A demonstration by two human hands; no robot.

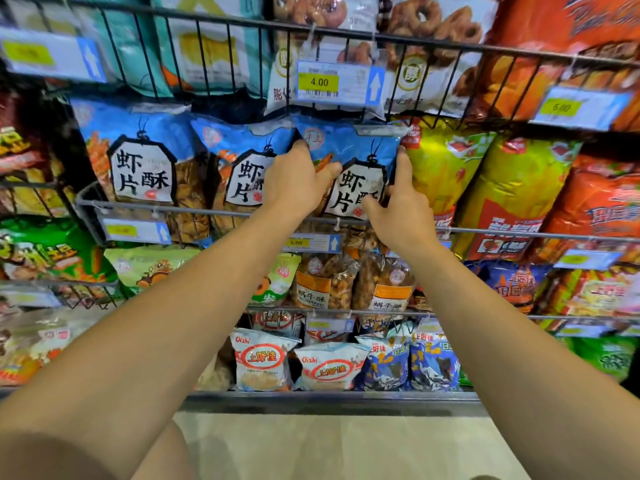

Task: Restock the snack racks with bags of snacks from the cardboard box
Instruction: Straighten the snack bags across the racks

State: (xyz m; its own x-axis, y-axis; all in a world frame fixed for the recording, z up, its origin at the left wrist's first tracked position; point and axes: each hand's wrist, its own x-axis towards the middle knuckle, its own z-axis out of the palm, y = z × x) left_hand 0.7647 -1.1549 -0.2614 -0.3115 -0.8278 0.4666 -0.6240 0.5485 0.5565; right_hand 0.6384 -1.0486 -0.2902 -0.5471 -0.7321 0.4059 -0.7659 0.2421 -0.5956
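On the middle tier of the grey wire snack rack (221, 210), head view: a blue plastic bag of prawn crackers with a black-edged white label (356, 168) is standing upright behind the front rail, third in a row. Two matching blue prawn-cracker bags (145, 157) are standing to its left, the nearer one just beside it. The left hand (298, 181) is gripping the bag's left edge, fingers reaching behind the top corner and thumb lying across the front. The right hand (394, 206) is holding the bag's right edge, index finger pointing up along the side and thumb pressing on the label. So each grip is closing on the same bag, neither one open.

- Right of the bag: yellow-green snack bags (446, 174) are touching its side, with orange bags farther right.
- Tier above: white bags printed with brown ring-shaped snacks (436, 26) are leaning behind the wire; a yellow price tag reading 4.00 (319, 82) is hanging on the rail.
- Tier below: clear bags of brown snacks with orange bands (322, 282) are standing under a tag reading 5.00 (296, 242).
- Lowest tier: white-and-red Oishi bags (261, 362) and blue bags are sitting side by side.
- Foreground: both bare forearms are stretching forward over a pale floor (346, 445).
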